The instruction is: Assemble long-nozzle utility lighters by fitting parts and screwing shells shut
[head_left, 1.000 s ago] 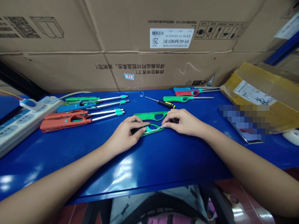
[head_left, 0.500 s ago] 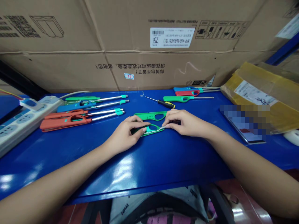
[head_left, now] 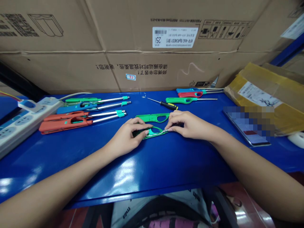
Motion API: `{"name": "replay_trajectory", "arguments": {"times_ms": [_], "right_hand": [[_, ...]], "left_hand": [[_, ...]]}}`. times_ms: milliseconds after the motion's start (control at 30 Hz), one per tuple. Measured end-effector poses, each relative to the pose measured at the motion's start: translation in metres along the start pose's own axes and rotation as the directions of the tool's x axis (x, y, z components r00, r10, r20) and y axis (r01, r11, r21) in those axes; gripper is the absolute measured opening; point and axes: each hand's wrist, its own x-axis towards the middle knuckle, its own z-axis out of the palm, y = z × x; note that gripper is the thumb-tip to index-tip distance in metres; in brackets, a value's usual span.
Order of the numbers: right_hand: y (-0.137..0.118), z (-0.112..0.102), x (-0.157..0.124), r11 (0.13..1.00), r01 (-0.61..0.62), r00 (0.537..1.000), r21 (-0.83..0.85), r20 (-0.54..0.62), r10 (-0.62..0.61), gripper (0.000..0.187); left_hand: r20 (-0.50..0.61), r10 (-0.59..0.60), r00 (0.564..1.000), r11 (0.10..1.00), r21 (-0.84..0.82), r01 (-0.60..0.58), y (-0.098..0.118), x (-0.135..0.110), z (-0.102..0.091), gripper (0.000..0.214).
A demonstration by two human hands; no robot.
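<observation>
My left hand (head_left: 131,134) is closed on the left part of an opened green lighter half-shell (head_left: 158,134), thumb and fingers on either side of it. A teal trigger piece (head_left: 150,131) and a thin white strand show inside this half. At the right tip of the shell, my right hand (head_left: 186,124) pinches with thumb and forefinger. A tiny silvery bit (head_left: 164,130) shows by those fingertips; what exactly they hold is too small to tell. Just behind lies the other green half-shell (head_left: 152,118), flat on the blue table (head_left: 152,164), its right end partly covered by my right hand.
Behind the shells lie a screwdriver (head_left: 169,105) and tiny screws (head_left: 143,97). Several long-necked lighters, including an orange one (head_left: 64,125), lie left beside a power strip (head_left: 26,123). Further lighters, one green (head_left: 181,100), a phone (head_left: 247,128) and a yellow-taped parcel (head_left: 266,95) are right.
Both hands stay at the half-shell in almost the same pose. The silvery bit at the shell's right tip shows slightly more clearly now. The view has shifted very slightly.
</observation>
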Motion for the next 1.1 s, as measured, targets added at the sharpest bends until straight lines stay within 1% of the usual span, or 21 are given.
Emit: {"name": "replay_trajectory", "arguments": {"times_ms": [100,233,667,767,933,1000,1100], "right_hand": [[0.0008,0.0002,0.0001,0.999,0.022,1.000,-0.026,-0.008,-0.022,0.010],[0.0011,-0.0001,-0.0004,1.000,-0.004,1.000,-0.017,0.013,0.004,0.010],[0.0015,0.0016,-0.0007,0.999,-0.003,0.999,-0.037,0.039,0.005,0.013],[0.0009,0.0031,-0.0017,0.995,0.002,1.000,-0.097,0.025,0.000,0.015],[-0.0009,0.0020,-0.0039,0.958,0.050,0.999,-0.283,0.016,-0.047,0.012],[-0.0017,0.0021,-0.0042,0.956,0.048,0.999,-0.290,0.004,-0.049,0.010],[-0.0016,0.0061,-0.0026,0.973,0.031,0.999,-0.231,-0.030,-0.039,0.009]], "left_hand": [[0.001,0.001,1.000,1.000,0.005,-0.001,-0.0001,0.0000,-0.0001,0.030],[-0.005,0.008,1.000,1.000,0.010,-0.008,-0.0002,-0.0002,-0.0002,0.030],[-0.003,0.016,1.000,1.000,0.010,-0.016,0.0009,-0.0005,-0.0005,0.029],[-0.008,0.020,1.000,1.000,0.010,-0.020,0.0007,-0.0005,-0.0005,0.029],[-0.009,0.008,1.000,1.000,0.010,-0.008,0.0004,-0.0001,0.0000,0.029],[-0.008,0.009,1.000,1.000,0.011,-0.009,0.0005,0.0001,0.0002,0.029],[-0.011,0.016,1.000,1.000,0.009,-0.015,0.0009,0.0005,0.0002,0.029]]}}
